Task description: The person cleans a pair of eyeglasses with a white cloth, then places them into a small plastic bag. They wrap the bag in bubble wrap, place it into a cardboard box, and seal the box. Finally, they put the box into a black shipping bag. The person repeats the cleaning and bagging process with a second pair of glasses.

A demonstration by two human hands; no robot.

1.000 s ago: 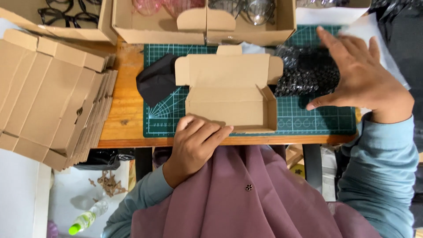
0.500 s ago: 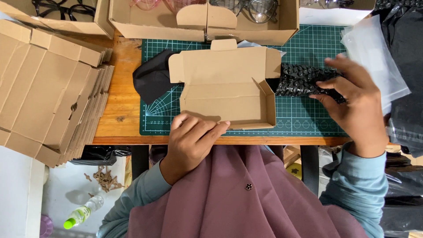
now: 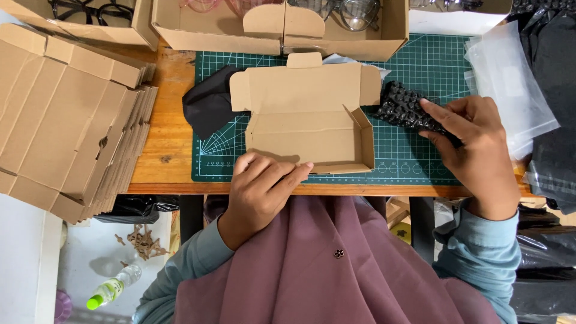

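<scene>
Seen from above: a wooden bench (image 3: 168, 120) with a green gridded cutting mat (image 3: 420, 84) laid over it. At mid-mat, an open small cardboard box (image 3: 306, 120), lid flaps spread. Left hand (image 3: 264, 189) resting on the box's near edge, fingers curled, gripping nothing. Right hand (image 3: 474, 150) closed around a black bubble-wrap bundle (image 3: 408, 108) just right of the box. Black cloth (image 3: 207, 105) at the box's left. Flat cardboard blanks (image 3: 66, 114) stacked on the bench's left end; clear plastic bags (image 3: 510, 84) at right; open cartons of eyeglasses (image 3: 282, 24) behind. Below, on the floor, a plastic bottle (image 3: 114, 291).
</scene>
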